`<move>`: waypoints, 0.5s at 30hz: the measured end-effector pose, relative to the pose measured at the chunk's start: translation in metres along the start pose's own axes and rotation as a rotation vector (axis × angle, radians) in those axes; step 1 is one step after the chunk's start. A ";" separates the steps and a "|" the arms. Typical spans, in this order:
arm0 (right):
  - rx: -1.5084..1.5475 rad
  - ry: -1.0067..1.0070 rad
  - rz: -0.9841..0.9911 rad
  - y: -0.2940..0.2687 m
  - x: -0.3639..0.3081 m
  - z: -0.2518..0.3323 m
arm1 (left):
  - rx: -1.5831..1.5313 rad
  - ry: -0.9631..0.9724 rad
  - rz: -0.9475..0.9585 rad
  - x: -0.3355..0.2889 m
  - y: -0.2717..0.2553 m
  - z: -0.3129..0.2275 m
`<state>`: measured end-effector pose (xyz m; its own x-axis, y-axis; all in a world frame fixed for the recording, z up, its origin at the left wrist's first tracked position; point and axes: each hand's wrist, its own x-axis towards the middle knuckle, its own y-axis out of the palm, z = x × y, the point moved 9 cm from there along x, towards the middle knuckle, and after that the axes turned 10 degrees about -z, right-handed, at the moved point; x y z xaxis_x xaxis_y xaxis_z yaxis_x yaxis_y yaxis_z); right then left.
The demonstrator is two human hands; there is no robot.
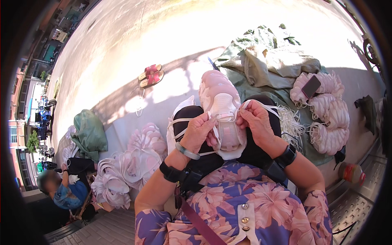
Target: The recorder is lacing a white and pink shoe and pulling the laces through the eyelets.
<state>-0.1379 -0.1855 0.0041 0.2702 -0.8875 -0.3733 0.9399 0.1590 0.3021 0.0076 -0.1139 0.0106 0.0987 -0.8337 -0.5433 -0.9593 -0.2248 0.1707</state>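
Observation:
A pink and white sneaker upper (pixel 220 85) rests on my lap between my knees, toe pointing away from me. My left hand (pixel 199 131) is closed at its left side, fingertips pinching a white shoelace (pixel 179 121) whose free end trails left over my knee. On the right side of the tongue, my right hand (pixel 256 123) pinches lace as well, with a loose length running out past my right knee. Fingers partly cover the eyelets, so I cannot tell which holes the lace passes through. Beside my right knee lies a bundle of loose white laces (pixel 289 122).
Bundled pink uppers (pixel 331 136) lie at right, a phone (pixel 311 86) on top. More uppers (pixel 126 167) are heaped at left near a green sack (pixel 89 132). Sacking (pixel 269 65) and red sandals (pixel 152 77) lie ahead. A bottle (pixel 350 173) is at right; another person (pixel 71 198) sits far left.

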 end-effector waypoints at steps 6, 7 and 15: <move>-0.020 -0.013 -0.047 -0.010 -0.008 -0.005 | -0.069 0.032 -0.119 -0.003 -0.016 -0.004; -0.020 -0.014 -0.049 -0.013 -0.011 -0.005 | -0.067 0.032 -0.117 -0.005 -0.017 -0.003; -0.001 -0.098 0.039 -0.002 -0.008 0.011 | -0.081 0.035 -0.122 -0.015 -0.026 0.008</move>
<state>-0.1445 -0.1834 0.0164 0.2849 -0.9186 -0.2739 0.9293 0.1947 0.3138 0.0285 -0.0914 0.0075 0.2238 -0.8144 -0.5354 -0.9152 -0.3645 0.1720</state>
